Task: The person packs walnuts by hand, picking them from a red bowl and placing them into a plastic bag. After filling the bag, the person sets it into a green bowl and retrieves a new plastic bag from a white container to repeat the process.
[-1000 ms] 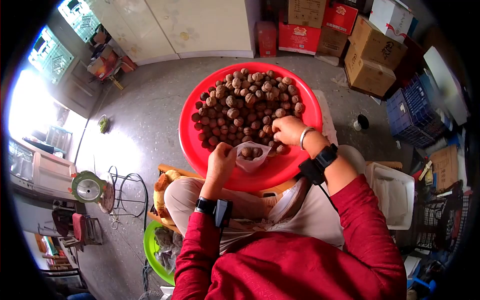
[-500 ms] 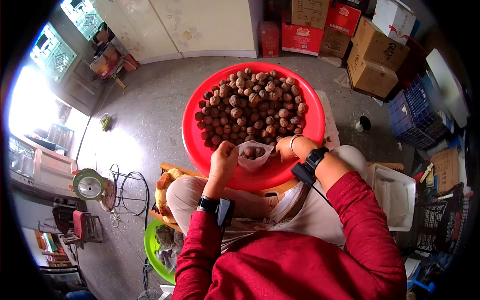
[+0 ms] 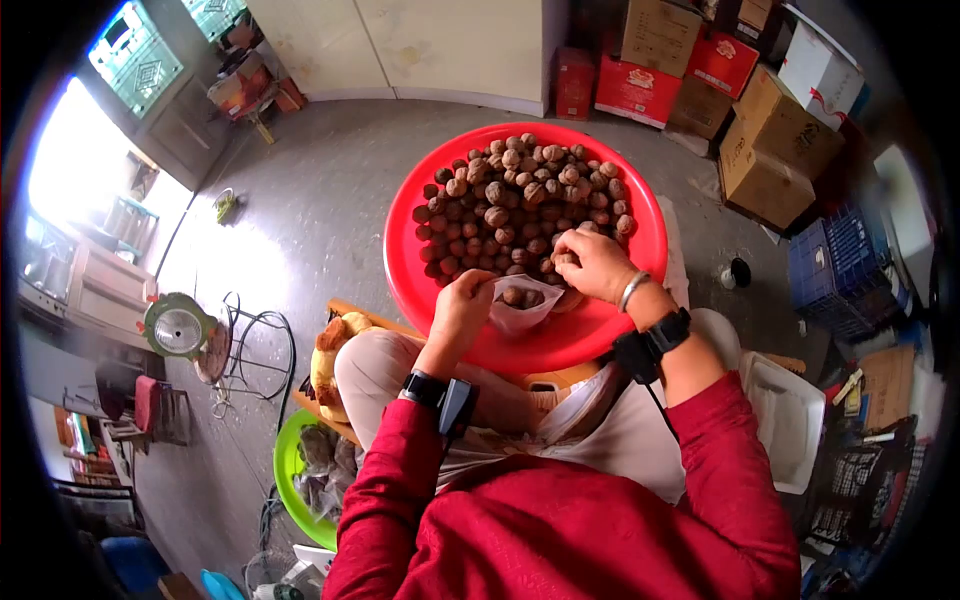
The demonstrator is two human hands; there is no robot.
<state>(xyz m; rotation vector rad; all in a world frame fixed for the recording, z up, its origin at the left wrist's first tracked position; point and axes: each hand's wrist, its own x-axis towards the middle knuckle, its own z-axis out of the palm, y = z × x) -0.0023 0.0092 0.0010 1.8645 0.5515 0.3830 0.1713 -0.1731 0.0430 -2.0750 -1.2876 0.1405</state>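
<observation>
A wide red basin holds a heap of brown walnuts. Near its front rim sits a small whitish translucent plastic bag with a few walnuts inside, its mouth facing up. My left hand is closed, pinching the bag's left edge between thumb and fingers. To the right and just above the bag, my right hand reaches over the near side of the heap. Its fingers are curled round what looks like a walnut, partly hidden by the fingers.
A green basin with grey plastic bags in it stands on the floor at lower left. Further left is a round fan with a cable beside it. A white tub and a blue crate lie to the right; cardboard boxes are stacked behind.
My right hand has moved from the bag's right side up to the walnuts, its fingers now curled. The left hand still grips the bag. The whole view has shifted slightly.
</observation>
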